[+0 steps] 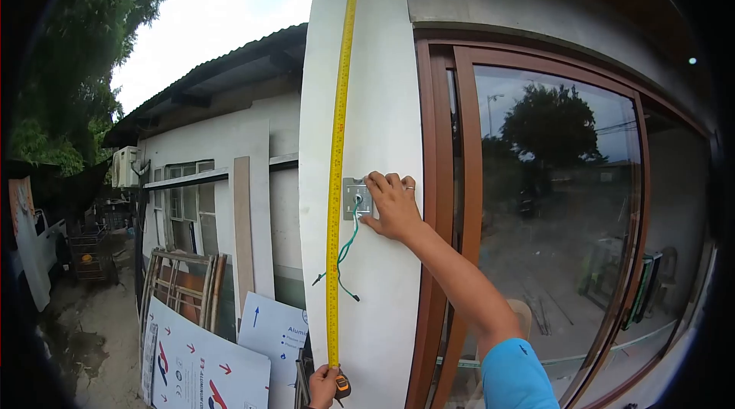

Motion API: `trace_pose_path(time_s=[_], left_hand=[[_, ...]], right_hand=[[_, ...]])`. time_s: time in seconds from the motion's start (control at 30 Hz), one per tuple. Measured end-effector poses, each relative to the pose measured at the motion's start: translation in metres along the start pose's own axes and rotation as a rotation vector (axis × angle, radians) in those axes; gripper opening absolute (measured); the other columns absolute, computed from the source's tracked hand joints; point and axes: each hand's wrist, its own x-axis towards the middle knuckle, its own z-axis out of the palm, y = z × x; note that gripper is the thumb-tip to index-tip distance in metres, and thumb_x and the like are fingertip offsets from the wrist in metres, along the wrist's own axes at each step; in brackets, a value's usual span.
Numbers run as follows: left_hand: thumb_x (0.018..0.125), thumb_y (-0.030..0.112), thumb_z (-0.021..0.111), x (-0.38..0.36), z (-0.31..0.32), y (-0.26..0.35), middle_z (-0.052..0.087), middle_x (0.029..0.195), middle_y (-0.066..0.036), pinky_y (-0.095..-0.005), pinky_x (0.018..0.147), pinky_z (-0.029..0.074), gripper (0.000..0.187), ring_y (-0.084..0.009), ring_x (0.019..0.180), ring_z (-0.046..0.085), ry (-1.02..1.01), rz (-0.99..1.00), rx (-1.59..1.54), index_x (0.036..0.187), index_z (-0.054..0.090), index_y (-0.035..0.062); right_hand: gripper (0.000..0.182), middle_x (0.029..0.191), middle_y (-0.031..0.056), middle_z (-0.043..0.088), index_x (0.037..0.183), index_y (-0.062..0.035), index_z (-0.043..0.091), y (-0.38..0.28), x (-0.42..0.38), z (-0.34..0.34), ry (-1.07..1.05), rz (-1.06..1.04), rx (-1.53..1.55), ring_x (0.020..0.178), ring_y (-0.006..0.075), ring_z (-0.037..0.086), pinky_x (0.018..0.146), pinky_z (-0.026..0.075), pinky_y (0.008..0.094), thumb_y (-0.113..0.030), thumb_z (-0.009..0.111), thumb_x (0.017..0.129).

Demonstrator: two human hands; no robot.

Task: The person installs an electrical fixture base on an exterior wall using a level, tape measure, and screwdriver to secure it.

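Note:
A yellow tape measure blade (337, 179) runs up the white wall column, from near its bottom to its top edge. At the lower end my left hand (323, 386) is closed on the tape, right beside its black and orange case (342, 387). My right hand (394, 206), wearing a ring, grips the right side of a grey metal mounting plate (351, 211) against the column. Its fingertips are at the plate's upper edge and the thumb is lower down. Green twisted wires (346, 248) come out of the plate's centre hole and dangle across the tape.
A brown-framed sliding glass door (467, 179) stands right of the column (387, 103). To the left, printed panels (207, 359) lean below a wooden frame (184, 279) and a tall board (243, 225). An air conditioner unit (125, 167) hangs on the building behind.

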Motion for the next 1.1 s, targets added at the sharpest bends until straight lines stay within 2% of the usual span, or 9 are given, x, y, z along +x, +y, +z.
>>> trace_pose_path(time_s=[0.13, 0.2, 0.27, 0.53, 0.83, 0.97, 1.0, 1.07, 1.1], left_hand=[[0.098, 0.014, 0.063, -0.021, -0.008, 0.019, 0.068, 0.085, -0.004, -0.024, 0.066, 0.052, 0.019, -0.01, 0.072, 0.063, -0.007, -0.026, 0.014, 0.105, 0.07, -0.003], [0.098, 0.014, 0.063, -0.017, -0.012, 0.026, 0.069, 0.087, -0.004, -0.0239, 0.065, 0.052, 0.019, -0.0094, 0.072, 0.064, -0.054, -0.007, 0.018, 0.105, 0.07, -0.003], [0.098, 0.014, 0.063, -0.018, -0.009, 0.045, 0.069, 0.087, -0.004, -0.0237, 0.066, 0.052, 0.019, -0.0092, 0.073, 0.064, -0.098, -0.036, 0.024, 0.105, 0.07, -0.0029], [0.1, 0.018, 0.062, 0.012, 0.015, 0.03, 0.071, 0.091, -0.006, -0.0246, 0.07, 0.054, 0.022, -0.0103, 0.076, 0.066, -0.159, -0.021, 0.023, 0.108, 0.069, -0.0021], [0.1, 0.015, 0.062, 0.027, 0.031, 0.018, 0.07, 0.094, -0.007, -0.0259, 0.075, 0.054, 0.021, -0.0124, 0.084, 0.067, -0.161, -0.045, -0.001, 0.108, 0.068, -0.0031], [0.1, 0.015, 0.062, 0.028, 0.033, 0.017, 0.07, 0.094, -0.007, -0.0261, 0.076, 0.054, 0.02, -0.0125, 0.085, 0.066, -0.129, -0.043, -0.015, 0.107, 0.068, -0.003], [0.1, 0.014, 0.062, 0.029, 0.032, 0.016, 0.07, 0.094, -0.007, -0.0259, 0.075, 0.053, 0.019, -0.0125, 0.084, 0.066, -0.141, -0.017, -0.028, 0.106, 0.068, -0.0028], [0.101, 0.015, 0.06, 0.026, 0.035, 0.021, 0.069, 0.093, -0.008, -0.0262, 0.07, 0.053, 0.019, -0.0127, 0.083, 0.065, -0.145, 0.009, -0.011, 0.106, 0.067, -0.002], [0.1, 0.015, 0.061, 0.02, 0.043, 0.029, 0.068, 0.087, -0.006, -0.0243, 0.069, 0.052, 0.02, -0.0111, 0.075, 0.062, -0.114, -0.04, -0.04, 0.105, 0.066, -0.004]], right_hand=[[0.081, 0.136, 0.0059, 0.047, 0.138, -0.0034, 0.051, -0.002, -0.001, -0.003, -0.031, 0.01, 0.002, 0.121, 0.0244, 0.045, 0.103, 0.028, 0.0506, -0.036, 0.084, 0.072], [0.081, 0.14, 0.0058, 0.046, 0.141, -0.0049, 0.05, -0.002, 0.0, -0.006, -0.094, 0.031, 0.017, 0.125, 0.0244, 0.043, 0.108, 0.025, 0.051, -0.039, 0.083, 0.075], [0.081, 0.139, 0.0056, 0.047, 0.141, -0.005, 0.051, -0.001, -0.001, -0.003, -0.076, 0.023, 0.011, 0.124, 0.0242, 0.043, 0.107, 0.025, 0.0502, -0.039, 0.083, 0.075], [0.082, 0.138, 0.004, 0.048, 0.142, -0.0063, 0.05, 0.002, -0.001, 0.0, -0.067, 0.042, 0.017, 0.123, 0.0236, 0.043, 0.106, 0.025, 0.0495, -0.038, 0.084, 0.075], [0.081, 0.138, 0.003, 0.048, 0.142, -0.0077, 0.051, 0.004, -0.002, 0.01, -0.028, 0.023, 0.043, 0.121, 0.0222, 0.043, 0.104, 0.024, 0.0486, -0.038, 0.084, 0.074], [0.08, 0.139, 0.0019, 0.048, 0.141, -0.0058, 0.052, 0.005, -0.002, 0.011, 0.006, 0.018, 0.035, 0.119, 0.0224, 0.044, 0.103, 0.024, 0.0481, -0.039, 0.083, 0.075], [0.079, 0.139, 0.0023, 0.048, 0.14, -0.0049, 0.053, 0.006, 0.0, 0.013, -0.037, 0.033, 0.028, 0.12, 0.0226, 0.043, 0.103, 0.024, 0.0482, -0.04, 0.083, 0.075], [0.079, 0.136, 0.0039, 0.049, 0.137, -0.0023, 0.054, 0.005, -0.004, 0.012, 0.013, 0.027, 0.075, 0.12, 0.0249, 0.043, 0.103, 0.025, 0.0499, -0.038, 0.085, 0.073], [0.079, 0.133, 0.0052, 0.049, 0.134, -0.0007, 0.056, 0.006, -0.006, 0.012, 0.032, 0.01, 0.071, 0.118, 0.0264, 0.044, 0.103, 0.026, 0.0522, -0.039, 0.085, 0.071]])
